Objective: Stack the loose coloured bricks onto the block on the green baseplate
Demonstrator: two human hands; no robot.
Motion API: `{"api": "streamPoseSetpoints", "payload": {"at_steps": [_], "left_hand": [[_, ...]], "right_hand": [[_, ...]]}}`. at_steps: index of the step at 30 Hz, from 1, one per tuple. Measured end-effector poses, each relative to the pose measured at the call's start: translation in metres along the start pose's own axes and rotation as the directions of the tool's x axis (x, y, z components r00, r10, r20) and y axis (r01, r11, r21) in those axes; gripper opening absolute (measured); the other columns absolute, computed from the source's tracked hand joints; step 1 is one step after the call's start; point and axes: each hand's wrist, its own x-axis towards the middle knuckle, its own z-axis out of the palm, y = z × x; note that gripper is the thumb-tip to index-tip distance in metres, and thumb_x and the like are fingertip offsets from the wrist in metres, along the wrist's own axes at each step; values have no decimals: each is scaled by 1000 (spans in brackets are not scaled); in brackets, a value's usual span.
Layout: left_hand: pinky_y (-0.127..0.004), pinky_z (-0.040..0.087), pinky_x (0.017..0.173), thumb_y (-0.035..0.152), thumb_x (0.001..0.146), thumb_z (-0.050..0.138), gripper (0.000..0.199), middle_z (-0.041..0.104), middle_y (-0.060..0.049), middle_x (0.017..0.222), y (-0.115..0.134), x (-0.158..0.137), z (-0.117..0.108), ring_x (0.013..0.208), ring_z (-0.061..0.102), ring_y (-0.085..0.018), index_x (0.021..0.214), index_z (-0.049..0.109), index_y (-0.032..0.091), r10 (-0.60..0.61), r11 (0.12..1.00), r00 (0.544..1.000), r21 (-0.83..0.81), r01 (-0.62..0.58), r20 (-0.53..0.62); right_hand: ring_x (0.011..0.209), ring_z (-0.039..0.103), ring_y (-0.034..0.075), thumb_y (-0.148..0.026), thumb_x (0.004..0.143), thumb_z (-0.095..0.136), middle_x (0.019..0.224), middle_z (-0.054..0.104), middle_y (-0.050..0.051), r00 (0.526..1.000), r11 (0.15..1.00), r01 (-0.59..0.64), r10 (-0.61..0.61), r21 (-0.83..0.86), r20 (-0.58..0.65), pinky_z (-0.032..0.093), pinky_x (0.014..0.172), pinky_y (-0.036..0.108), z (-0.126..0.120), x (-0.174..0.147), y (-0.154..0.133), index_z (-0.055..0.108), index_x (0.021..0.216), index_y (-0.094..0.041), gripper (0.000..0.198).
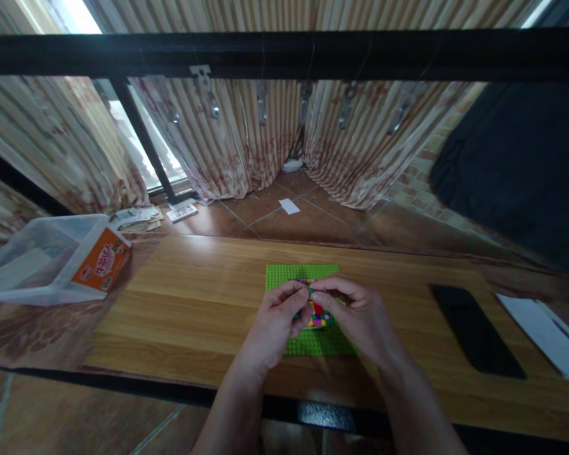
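A bright green studded baseplate (322, 345) lies on the wooden board. Over its middle shows a cluster of small coloured toy bricks (318, 314), with red, yellow, pink and blue among them. My left hand (279, 319) is closed in a pinch above the cluster. From the other side my right hand (360, 316) pinches too, its thumb and index finger meeting the left fingertips. A speck of green shows between the fingertips, too small to name. My fingers hide part of the bricks and the plate.
The wooden board (180, 303) covers the table. A black phone-like slab (477, 330) and white paper (543, 332) lie to the right. At the left stands a clear plastic bin (71, 234) with an orange label. A black metal bar (284, 54) with hooks crosses above.
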Motion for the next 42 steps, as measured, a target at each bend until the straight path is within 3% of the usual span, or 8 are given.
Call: {"api": "streamPoseSetpoints", "payload": {"at_steps": [3,8,12,22,29,32,38,42], "left_hand": [[-18,14,40,38,80,66,25,46,6,51,-1,2,0,40,28,-3,76,56,15,5,1000,999,3,-4,-32],[-17,13,39,39,77,67,26,48,5,53,0,5,-6,40,29,-2,81,59,14,33,992,969,-110,-62,-246],[-16,16,38,35,73,69,26,50,5,56,5,6,-11,41,33,-2,83,59,13,4,970,936,-227,-90,-353],[-15,17,37,29,69,70,21,50,4,56,6,6,-10,42,34,-2,79,59,14,-10,967,934,-243,-82,-357],[-15,16,38,30,68,71,22,50,5,55,7,7,-10,42,34,-2,78,59,14,-4,968,933,-236,-87,-359],[-15,17,38,31,68,72,24,51,4,56,7,6,-10,42,34,-2,78,60,13,-9,967,934,-242,-83,-358],[-15,17,38,31,69,72,23,51,4,56,7,5,-11,42,35,-2,78,60,14,-4,965,934,-245,-90,-357],[-14,18,37,30,70,72,23,52,4,57,5,6,-11,41,35,-2,79,60,13,-10,962,936,-259,-87,-352]], "right_hand": [[82,64,18,-31,82,67,87,71,2,999,999,36,-36,-2,-31,50,74,33,-4,2,4,75,85,-25,10],[87,62,20,-34,82,67,90,67,4,989,982,29,-55,-186,-137,48,77,35,-18,7,28,75,81,-25,12],[91,62,22,-36,82,67,94,64,4,993,964,0,-31,-266,-113,47,83,38,-20,9,43,76,80,-26,14],[97,60,22,-34,82,66,100,61,5,997,951,29,-51,-306,-65,45,91,40,-8,15,46,76,82,-26,13],[98,60,22,-35,78,69,100,63,5,993,965,24,-54,-259,-107,45,89,39,-4,20,52,73,78,-24,12],[93,61,22,-38,75,70,97,66,5,993,978,-34,8,-207,-122,47,85,39,-4,22,56,72,83,-23,17],[71,63,18,-46,65,77,86,71,5,950,951,-300,305,79,-60,49,68,34,0,23,63,74,93,-19,39],[68,64,17,-46,60,80,79,72,4,928,914,-352,368,200,-49,50,65,32,4,23,64,76,88,-18,40]]}}
